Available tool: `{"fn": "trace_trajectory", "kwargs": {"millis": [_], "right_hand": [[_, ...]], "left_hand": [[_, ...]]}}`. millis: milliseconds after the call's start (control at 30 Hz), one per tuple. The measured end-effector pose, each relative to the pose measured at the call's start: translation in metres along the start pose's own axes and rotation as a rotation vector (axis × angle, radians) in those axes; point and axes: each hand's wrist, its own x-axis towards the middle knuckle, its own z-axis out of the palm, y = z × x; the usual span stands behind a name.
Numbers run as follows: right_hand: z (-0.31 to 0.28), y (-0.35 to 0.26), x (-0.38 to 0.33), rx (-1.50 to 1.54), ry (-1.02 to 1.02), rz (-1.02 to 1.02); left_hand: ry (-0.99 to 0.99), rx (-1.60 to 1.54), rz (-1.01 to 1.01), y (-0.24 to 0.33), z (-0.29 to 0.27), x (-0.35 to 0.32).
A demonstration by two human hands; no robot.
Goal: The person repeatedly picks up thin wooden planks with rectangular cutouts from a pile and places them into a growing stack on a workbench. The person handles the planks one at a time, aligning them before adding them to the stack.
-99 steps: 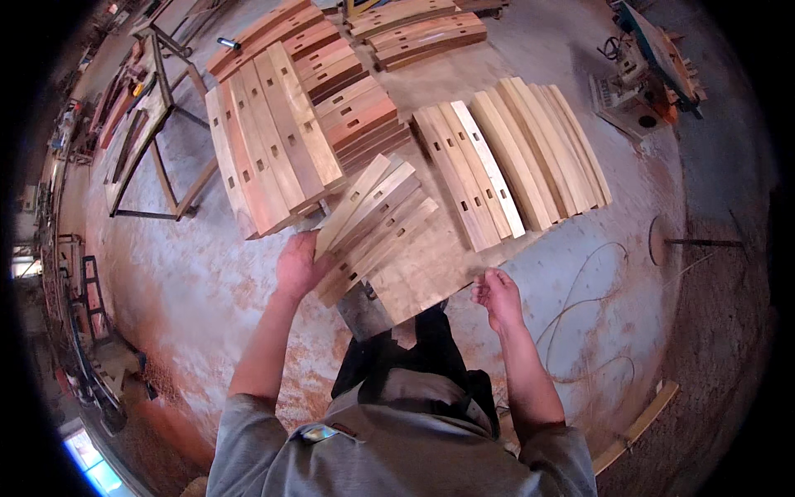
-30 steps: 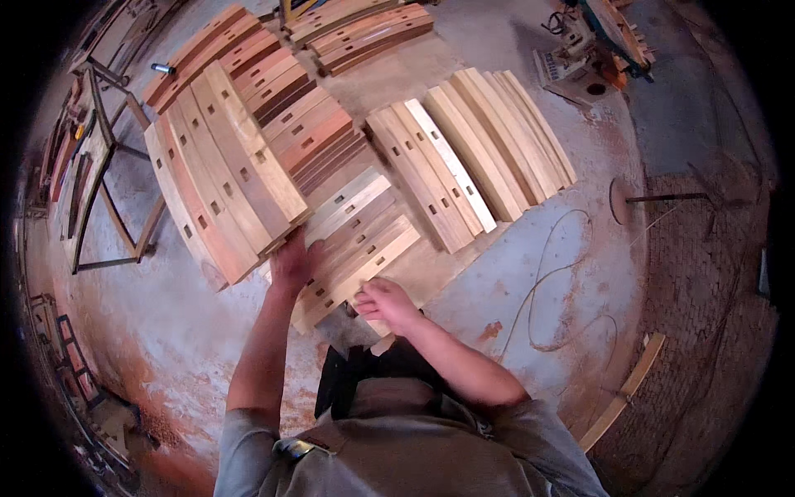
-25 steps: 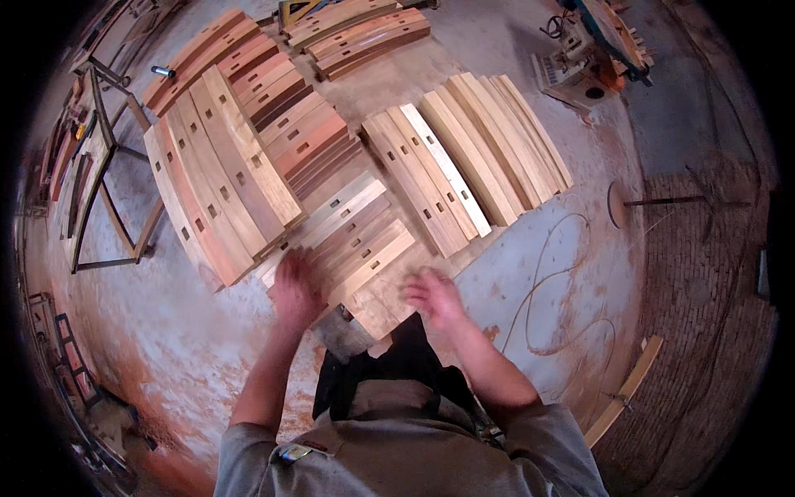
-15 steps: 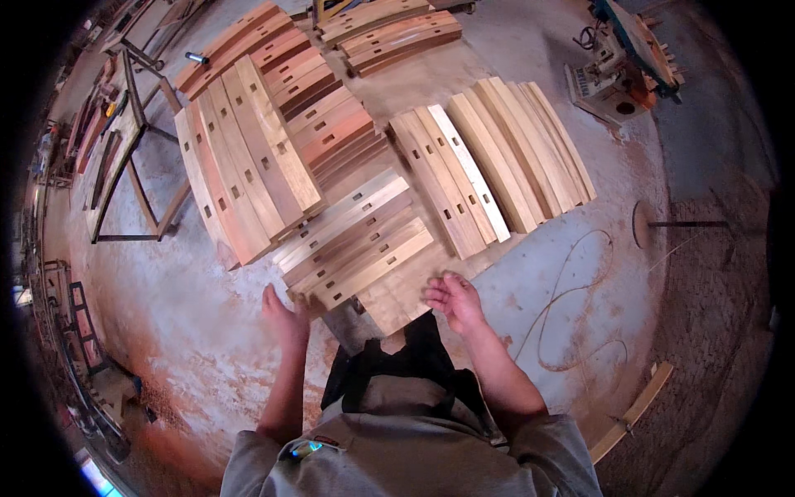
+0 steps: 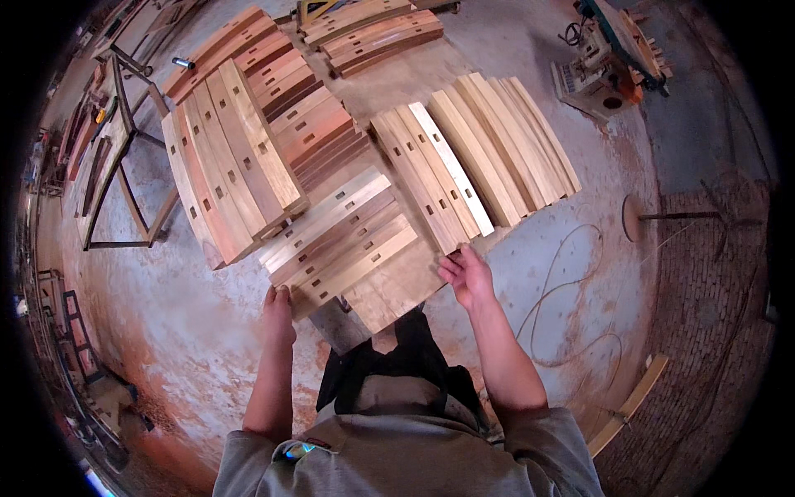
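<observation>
Short stack of slotted wooden boards (image 5: 335,236) lies in front of me, its boards pale and brown with small rectangular mortises. My left hand (image 5: 279,315) is at the left ends of these boards, fingertips against them, fingers extended and not wrapped round a board. On the right, my right hand (image 5: 468,280) has loosely bent fingers, held apart, with its tips by the near end of a second group of slotted boards (image 5: 426,178). No piece shows within the right hand. Both groups rest on a plywood sheet (image 5: 385,302).
Curved boards (image 5: 489,149) stand farther right. A tall stack of slotted boards (image 5: 224,157) is at left, with reddish boards (image 5: 310,124) behind. A metal frame stand (image 5: 124,182) is at far left, a machine (image 5: 600,70) at far right. A thin cord (image 5: 542,311) loops on the floor.
My left hand has come up to the board ends. My right hand has risen to the near end of the right-hand boards. The whole view has shifted slightly; the stacks look unchanged.
</observation>
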Motion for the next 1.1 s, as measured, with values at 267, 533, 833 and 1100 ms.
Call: {"fn": "trace_trajectory", "kwargs": {"millis": [267, 533, 833, 1100], "right_hand": [[0.009, 0.004, 0.002, 0.035, 0.076, -0.003], [0.007, 0.005, 0.014, 0.034, 0.122, 0.053], [0.005, 0.006, 0.009, 0.157, 0.057, 0.095], [0.024, 0.020, -0.025, 0.176, -0.097, 0.110]], "left_hand": [[-0.007, 0.025, 0.008, 0.002, 0.000, 0.002], [0.260, 0.798, 0.676, 0.022, 0.019, -0.031], [-0.402, 0.548, 0.669, 0.031, 0.149, -0.056], [-0.724, -0.100, -0.017, 0.052, 0.252, -0.049]]}}
